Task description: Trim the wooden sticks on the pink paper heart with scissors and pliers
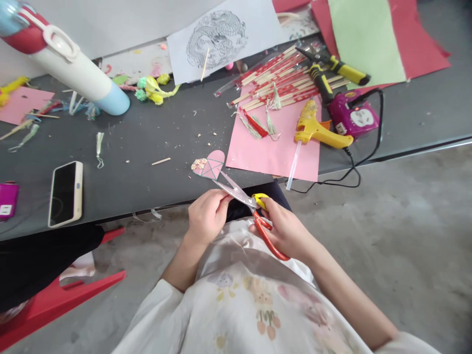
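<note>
My right hand point(283, 227) grips a pair of scissors point(271, 241) with red and yellow handles. Its blades are parted and point up and left over the table edge. Beside the lower blade is my left hand point(207, 212), with thumb and fingers pinched together; whatever lies between them is hidden. Just beyond the blade tips, a pink paper heart point(214, 164) with dark drawn lines lies on the table. Small cream-coloured bits point(199, 164) are clustered on its left part.
On the grey table point(169, 128) are a phone point(66, 194), a tall bottle point(83, 73), pink paper point(254, 152), tassels point(258, 125), packed sticks point(273, 73), pliers point(332, 64) and a yellow glue gun point(317, 129) with its cord. A red stool point(66, 300) stands lower left.
</note>
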### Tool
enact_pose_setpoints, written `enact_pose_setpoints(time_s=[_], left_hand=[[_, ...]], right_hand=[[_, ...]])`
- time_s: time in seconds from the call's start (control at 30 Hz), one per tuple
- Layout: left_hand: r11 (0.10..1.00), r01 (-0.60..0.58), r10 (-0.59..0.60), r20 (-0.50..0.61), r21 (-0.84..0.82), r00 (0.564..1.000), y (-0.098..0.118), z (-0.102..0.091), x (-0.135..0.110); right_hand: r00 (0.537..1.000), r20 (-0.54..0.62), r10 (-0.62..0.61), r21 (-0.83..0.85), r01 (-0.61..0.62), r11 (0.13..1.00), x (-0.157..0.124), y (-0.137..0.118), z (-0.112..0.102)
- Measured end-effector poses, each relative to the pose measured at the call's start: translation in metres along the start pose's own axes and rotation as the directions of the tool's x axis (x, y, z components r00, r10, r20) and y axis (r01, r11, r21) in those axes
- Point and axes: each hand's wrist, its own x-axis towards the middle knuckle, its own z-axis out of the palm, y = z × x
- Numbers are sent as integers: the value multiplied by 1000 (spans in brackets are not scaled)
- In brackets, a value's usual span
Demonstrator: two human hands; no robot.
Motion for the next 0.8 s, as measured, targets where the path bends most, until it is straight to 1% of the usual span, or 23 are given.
enact_pose_setpoints(time_s=[0.07, 0.13, 0.3, 0.53, 0.8], left_hand=[[1000, 4, -4, 2, 2, 1000, 1, -1, 0], [1000, 4, -4, 6, -2, 1000, 3, -2, 0], [1000, 2, -1, 10, -20, 1000, 7, -4, 0], [999, 39, -39, 20, -1, 999, 8, -5, 1], [997, 54, -50, 74, -51, 996, 6, -3, 1]], right_hand=[[998, -10, -60, 20, 60, 998, 0, 1, -1], [996, -19, -92, 25, 93, 995, 0, 2, -1], [993, -32, -109, -8, 109, 994, 0, 3, -2], [994, -95, -55, -25, 53, 998, 2, 0, 1], [999, -25, 40, -41, -41, 998, 0, -1, -1]])
